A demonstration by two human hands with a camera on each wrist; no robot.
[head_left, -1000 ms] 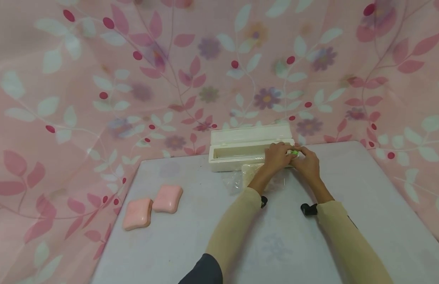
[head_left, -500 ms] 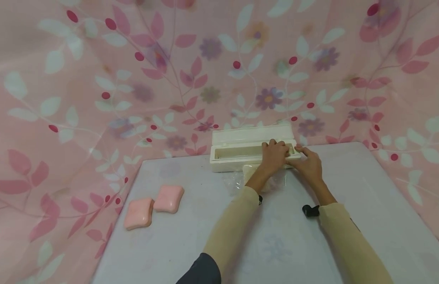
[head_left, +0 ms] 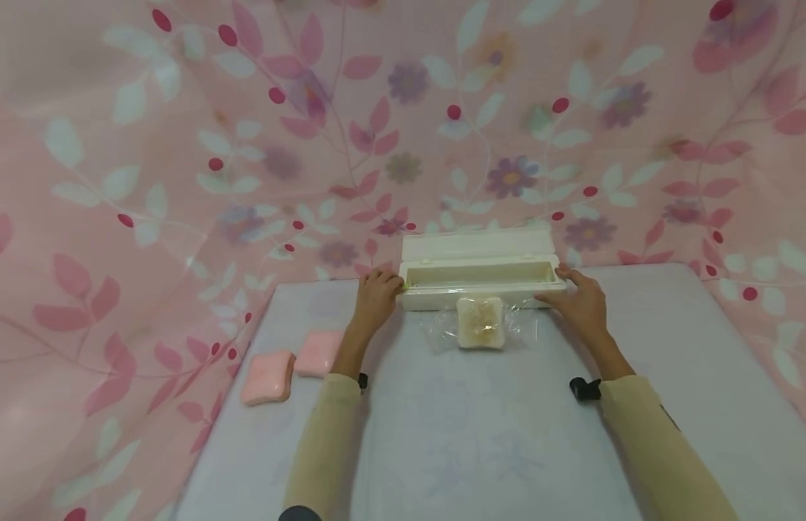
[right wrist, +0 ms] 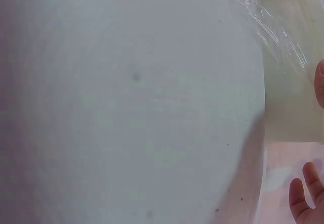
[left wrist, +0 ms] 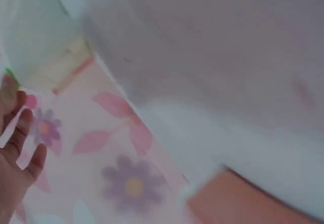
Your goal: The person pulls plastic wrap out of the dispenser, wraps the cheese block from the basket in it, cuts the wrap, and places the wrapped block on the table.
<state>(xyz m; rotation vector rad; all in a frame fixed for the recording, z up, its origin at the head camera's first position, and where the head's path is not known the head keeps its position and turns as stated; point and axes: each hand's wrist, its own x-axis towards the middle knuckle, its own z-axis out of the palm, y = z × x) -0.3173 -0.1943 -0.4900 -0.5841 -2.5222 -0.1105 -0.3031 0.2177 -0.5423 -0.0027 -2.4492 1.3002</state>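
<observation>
A long cream-white lidded box [head_left: 435, 299] stands at the back of the table, its lid [head_left: 477, 244] raised. At the box's left end my left hand [head_left: 375, 300] pinches a small green piece [left wrist: 11, 74] by the front rim; the left wrist view shows its other fingers spread. My right hand [head_left: 582, 304] grips the right end, thumb in front and fingers behind. Before the box lies a cream square piece [head_left: 480, 323] with a brownish middle, like a slice of toast, with clear plastic film [head_left: 522, 323] about it. The right wrist view shows the film [right wrist: 273, 29] against the box front.
Two pink rounded square pieces [head_left: 268, 378] with brownish edges lie at the table's left; my left forearm partly covers one. A pink floral cloth [head_left: 403, 145] hangs close behind the box. The white-covered table [head_left: 468, 434] extends in front.
My left hand has moved from the box's right end to its left end, the small green piece with it. My right hand stays at the right end. The toast-like piece is now uncovered.
</observation>
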